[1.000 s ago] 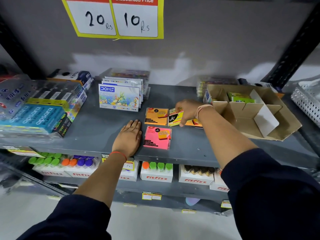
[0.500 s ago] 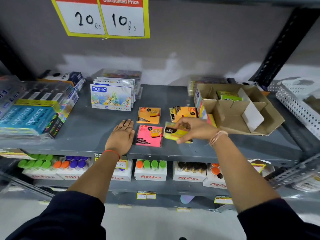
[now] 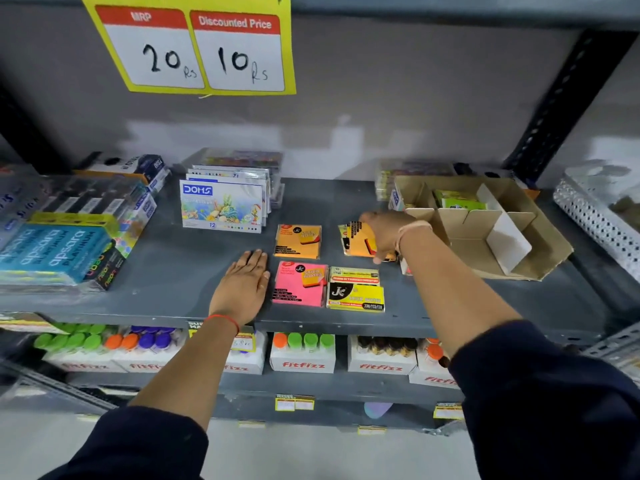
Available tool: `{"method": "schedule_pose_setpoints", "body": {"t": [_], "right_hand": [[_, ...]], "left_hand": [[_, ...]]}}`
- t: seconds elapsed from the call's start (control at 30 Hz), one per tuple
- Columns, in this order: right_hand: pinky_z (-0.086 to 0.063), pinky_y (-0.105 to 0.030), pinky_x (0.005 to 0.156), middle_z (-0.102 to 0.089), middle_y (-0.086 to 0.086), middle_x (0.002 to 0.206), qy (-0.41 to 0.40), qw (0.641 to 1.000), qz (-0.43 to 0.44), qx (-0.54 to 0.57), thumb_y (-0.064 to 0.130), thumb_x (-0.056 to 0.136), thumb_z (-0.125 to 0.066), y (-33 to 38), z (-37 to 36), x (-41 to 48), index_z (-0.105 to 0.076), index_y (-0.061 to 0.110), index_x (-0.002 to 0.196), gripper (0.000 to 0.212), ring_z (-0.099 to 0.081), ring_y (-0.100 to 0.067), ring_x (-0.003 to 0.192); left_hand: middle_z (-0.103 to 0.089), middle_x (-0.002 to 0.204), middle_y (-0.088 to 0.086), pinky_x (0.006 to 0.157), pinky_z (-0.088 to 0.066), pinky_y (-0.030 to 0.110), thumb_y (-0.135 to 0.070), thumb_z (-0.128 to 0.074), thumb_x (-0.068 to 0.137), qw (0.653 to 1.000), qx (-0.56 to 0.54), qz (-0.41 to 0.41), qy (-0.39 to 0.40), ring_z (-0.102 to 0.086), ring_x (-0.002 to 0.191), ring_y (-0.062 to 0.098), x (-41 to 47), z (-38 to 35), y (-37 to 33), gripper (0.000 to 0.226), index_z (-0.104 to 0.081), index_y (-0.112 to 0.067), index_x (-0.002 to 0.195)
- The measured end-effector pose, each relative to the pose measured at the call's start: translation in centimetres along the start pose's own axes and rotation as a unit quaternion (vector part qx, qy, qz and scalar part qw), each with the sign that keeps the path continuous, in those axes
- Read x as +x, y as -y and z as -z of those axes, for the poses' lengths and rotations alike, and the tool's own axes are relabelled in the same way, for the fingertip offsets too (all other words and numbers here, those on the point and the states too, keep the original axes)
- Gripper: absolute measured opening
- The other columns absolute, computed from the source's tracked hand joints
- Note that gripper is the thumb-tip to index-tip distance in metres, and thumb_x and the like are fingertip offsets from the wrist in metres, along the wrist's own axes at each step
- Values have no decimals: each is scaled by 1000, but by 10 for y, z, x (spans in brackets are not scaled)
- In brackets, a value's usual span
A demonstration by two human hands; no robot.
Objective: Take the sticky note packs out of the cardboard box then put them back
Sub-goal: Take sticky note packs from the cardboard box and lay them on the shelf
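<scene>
An open cardboard box (image 3: 550, 251) with dividers stands at the right of the grey shelf (image 3: 173, 289); a green sticky note pack (image 3: 457, 200) lies in its back compartment. On the shelf lie an orange pack (image 3: 298, 241), a pink pack (image 3: 300, 283) and a yellow pack (image 3: 356, 291). My right hand (image 3: 388, 237) grips an orange pack (image 3: 358, 240) from a small pile just left of the box. My left hand (image 3: 244, 289) rests flat on the shelf, left of the pink pack, holding nothing.
DOMS crayon boxes (image 3: 221, 211) stand behind the packs. Apsara pencil packs (image 3: 55, 251) fill the shelf's left. A perforated white basket (image 3: 599, 216) is at the far right. Fitfizz bottle boxes (image 3: 303, 355) sit on the lower shelf. A price sign (image 3: 197, 46) hangs above.
My right hand set the yellow pack down right of the pink one, then moved back up to the pile beside the box and closed on an orange pack. The left hand stayed put.
</scene>
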State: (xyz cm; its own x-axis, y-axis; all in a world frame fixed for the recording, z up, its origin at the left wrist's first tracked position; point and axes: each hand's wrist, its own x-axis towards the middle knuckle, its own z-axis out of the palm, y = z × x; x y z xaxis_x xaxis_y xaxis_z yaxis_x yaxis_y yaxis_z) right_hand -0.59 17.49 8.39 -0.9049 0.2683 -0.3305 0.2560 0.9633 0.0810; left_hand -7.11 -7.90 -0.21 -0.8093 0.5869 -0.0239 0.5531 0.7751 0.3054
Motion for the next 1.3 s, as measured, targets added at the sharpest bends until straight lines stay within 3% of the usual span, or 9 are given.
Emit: {"method": "schedule_pose_setpoints", "body": {"t": [0.17,0.3,0.43,0.5,0.6,0.7,0.87,1.1,1.3], "right_hand": [[-44,-35,93,-49,-13,137,63,998,1,-6,17,68,-81,3,7,19,-28,14,139,89,-52,-33,119],[-43,-35,100,-52,-8,132,21,978,5,209,17,69,-80,-12,21,19,-43,16,133,74,-50,-29,120],[-55,-19,66,-67,-1,81,16,776,80,625,17,81,-67,-18,20,8,-62,10,96,18,-59,-20,85],[-59,-25,67,-72,-2,75,62,656,100,745,33,59,-83,-18,14,9,-64,10,93,46,-67,-19,77],[-60,-42,75,-72,-11,90,100,587,118,795,40,36,-91,-13,5,15,-63,9,105,80,-69,-30,86],[-60,-40,70,-73,-11,86,89,554,121,819,37,53,-81,-3,5,13,-64,9,101,58,-67,-30,88],[-52,-25,72,-66,-2,82,31,671,135,729,5,83,-60,22,12,16,-66,10,93,13,-59,-18,84],[-45,-33,96,-61,0,115,-26,860,121,494,10,70,-78,63,2,35,-62,14,114,47,-54,-17,107],[-39,-28,93,-54,0,135,-24,925,107,364,15,72,-77,76,-22,46,-59,20,115,46,-51,-21,121]], "left_hand": [[-19,155,6,120,-9,31,-21,-25,97,1000,-3,-4,-2,-13,145,18,2,0,2,47,-18,-11,143],[-20,155,6,119,-9,30,-20,-25,97,1000,-7,-7,-6,-13,145,18,0,0,2,47,-19,-10,143],[-18,156,4,119,-8,30,-22,-23,98,1000,-3,-4,-2,-11,145,18,0,1,0,48,-17,-11,143],[-17,156,4,120,-8,30,-23,-22,98,1000,0,-1,0,-10,145,17,0,1,-1,48,-16,-11,143],[-17,156,4,120,-7,31,-24,-22,98,1000,4,1,2,-9,145,17,-2,1,-1,48,-15,-12,144],[-16,156,4,120,-7,30,-24,-22,98,1000,2,1,2,-9,145,17,-2,1,-1,48,-15,-11,144],[-17,156,3,120,-8,31,-23,-22,98,1000,-5,3,0,-10,145,17,-1,1,-1,48,-16,-12,144],[-21,155,5,120,-10,32,-22,-23,98,1000,-13,-1,-7,-13,145,18,1,0,3,47,-19,-12,143],[-20,156,4,119,-9,30,-22,-24,97,1000,-13,-4,-4,-12,145,17,2,-1,2,47,-19,-12,143]]}}
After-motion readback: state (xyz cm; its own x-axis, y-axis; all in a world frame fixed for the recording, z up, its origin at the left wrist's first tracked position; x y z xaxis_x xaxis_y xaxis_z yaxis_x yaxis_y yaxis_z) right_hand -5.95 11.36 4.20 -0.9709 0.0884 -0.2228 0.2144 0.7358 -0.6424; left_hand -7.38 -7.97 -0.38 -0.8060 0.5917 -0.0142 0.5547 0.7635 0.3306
